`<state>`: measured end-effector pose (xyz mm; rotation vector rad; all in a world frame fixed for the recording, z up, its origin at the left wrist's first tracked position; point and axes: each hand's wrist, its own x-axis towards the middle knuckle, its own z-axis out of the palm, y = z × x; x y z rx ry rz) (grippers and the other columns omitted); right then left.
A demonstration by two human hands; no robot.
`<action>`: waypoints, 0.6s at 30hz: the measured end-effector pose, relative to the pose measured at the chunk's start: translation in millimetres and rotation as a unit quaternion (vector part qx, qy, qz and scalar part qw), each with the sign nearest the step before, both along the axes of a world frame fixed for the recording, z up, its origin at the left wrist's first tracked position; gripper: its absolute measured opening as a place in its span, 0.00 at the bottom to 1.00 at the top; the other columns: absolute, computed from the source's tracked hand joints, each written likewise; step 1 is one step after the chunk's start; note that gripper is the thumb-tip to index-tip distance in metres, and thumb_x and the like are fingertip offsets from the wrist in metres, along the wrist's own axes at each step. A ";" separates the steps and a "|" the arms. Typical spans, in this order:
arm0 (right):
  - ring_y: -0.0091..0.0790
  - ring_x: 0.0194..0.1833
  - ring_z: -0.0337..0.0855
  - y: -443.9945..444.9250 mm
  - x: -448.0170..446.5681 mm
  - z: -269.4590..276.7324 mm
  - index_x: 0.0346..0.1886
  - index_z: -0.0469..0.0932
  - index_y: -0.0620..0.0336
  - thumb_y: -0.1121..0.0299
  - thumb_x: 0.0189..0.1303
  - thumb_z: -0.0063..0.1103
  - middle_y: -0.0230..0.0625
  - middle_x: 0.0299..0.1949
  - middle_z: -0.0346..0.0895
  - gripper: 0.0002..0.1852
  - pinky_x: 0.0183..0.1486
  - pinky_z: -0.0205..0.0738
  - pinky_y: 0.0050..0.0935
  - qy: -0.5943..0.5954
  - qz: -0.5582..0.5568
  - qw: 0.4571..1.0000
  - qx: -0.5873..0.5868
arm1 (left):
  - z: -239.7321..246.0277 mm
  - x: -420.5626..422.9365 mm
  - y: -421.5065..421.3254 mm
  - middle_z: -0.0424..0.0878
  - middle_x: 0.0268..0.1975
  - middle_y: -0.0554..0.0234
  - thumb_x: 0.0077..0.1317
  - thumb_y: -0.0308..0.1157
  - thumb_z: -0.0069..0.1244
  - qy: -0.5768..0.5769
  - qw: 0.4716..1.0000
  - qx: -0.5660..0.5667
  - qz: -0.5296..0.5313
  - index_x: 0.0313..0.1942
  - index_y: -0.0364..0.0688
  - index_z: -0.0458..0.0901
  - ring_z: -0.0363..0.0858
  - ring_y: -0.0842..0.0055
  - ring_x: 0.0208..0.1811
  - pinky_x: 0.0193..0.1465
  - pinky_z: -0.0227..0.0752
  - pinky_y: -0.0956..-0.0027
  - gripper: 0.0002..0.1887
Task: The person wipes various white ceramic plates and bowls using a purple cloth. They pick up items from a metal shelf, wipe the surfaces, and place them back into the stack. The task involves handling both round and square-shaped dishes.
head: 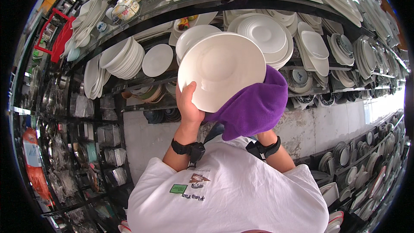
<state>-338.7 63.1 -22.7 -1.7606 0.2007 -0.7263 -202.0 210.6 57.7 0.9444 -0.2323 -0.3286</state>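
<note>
A large white ceramic bowl (223, 63) is held up before me, its inside turned towards my face. My left hand (189, 103) grips the lower left of the rim, with the thumb over the inside and the fingers behind. At the right a purple cloth (255, 106) lies against the bowl's rim and outer side. It hides my right hand, of which only the wrist (267, 137) shows; the cloth is draped over that hand. Black bands circle both wrists. Right behind the bowl stands another white bowl (194, 37) on the shelf.
Black-framed shelves (213, 1) cross in front, carrying stacked bowls (124, 60), plates (263, 35) and flowered teacups (126, 8). A red plastic holder (61, 38) stands at upper left. More racks of dishes (346, 155) run along the right. Wrapped metalware (84, 105) fills the left shelves.
</note>
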 end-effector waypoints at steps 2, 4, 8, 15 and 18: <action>0.44 0.73 0.61 -1.9 -9.1 7.7 0.73 0.62 0.60 0.64 0.66 0.64 0.45 0.73 0.62 0.35 0.75 0.54 0.43 0.024 0.012 1.000 -0.016 | 1.8 -0.7 -0.1 0.74 0.63 0.48 0.66 0.34 0.45 0.008 1.000 0.013 0.020 0.69 0.32 0.63 0.76 0.61 0.62 0.63 0.71 0.58 0.31; 0.45 0.73 0.61 -0.1 -19.3 24.0 0.74 0.62 0.60 0.64 0.67 0.63 0.45 0.73 0.62 0.35 0.75 0.54 0.43 0.043 0.015 0.998 -0.033 | 6.0 -1.4 -0.3 0.74 0.63 0.48 0.66 0.33 0.44 0.006 0.999 0.026 0.028 0.69 0.33 0.63 0.76 0.61 0.62 0.63 0.71 0.58 0.31; 0.46 0.74 0.60 15.4 -13.6 55.4 0.74 0.61 0.60 0.63 0.67 0.63 0.46 0.73 0.61 0.34 0.75 0.53 0.43 -0.036 -0.060 0.991 -0.110 | -0.7 4.0 2.2 0.72 0.65 0.47 0.65 0.29 0.42 -0.048 0.996 0.073 0.028 0.70 0.34 0.62 0.73 0.63 0.65 0.68 0.66 0.60 0.32; 0.47 0.75 0.58 31.3 50.5 35.2 0.74 0.60 0.60 0.63 0.68 0.61 0.46 0.73 0.61 0.34 0.76 0.52 0.44 -0.026 -0.052 0.982 -0.180 | -5.5 -2.3 -3.1 0.72 0.66 0.48 0.59 0.23 0.41 -0.237 0.946 0.218 0.025 0.69 0.33 0.65 0.70 0.63 0.68 0.73 0.58 0.62 0.34; 0.49 0.75 0.57 40.2 60.0 17.4 0.74 0.60 0.59 0.63 0.66 0.61 0.47 0.73 0.60 0.35 0.75 0.51 0.45 -0.004 -0.011 0.997 -0.076 | 2.7 -8.0 -9.0 0.73 0.64 0.45 0.53 0.17 0.39 -0.337 0.905 0.259 0.008 0.68 0.32 0.66 0.70 0.59 0.68 0.73 0.57 0.61 0.36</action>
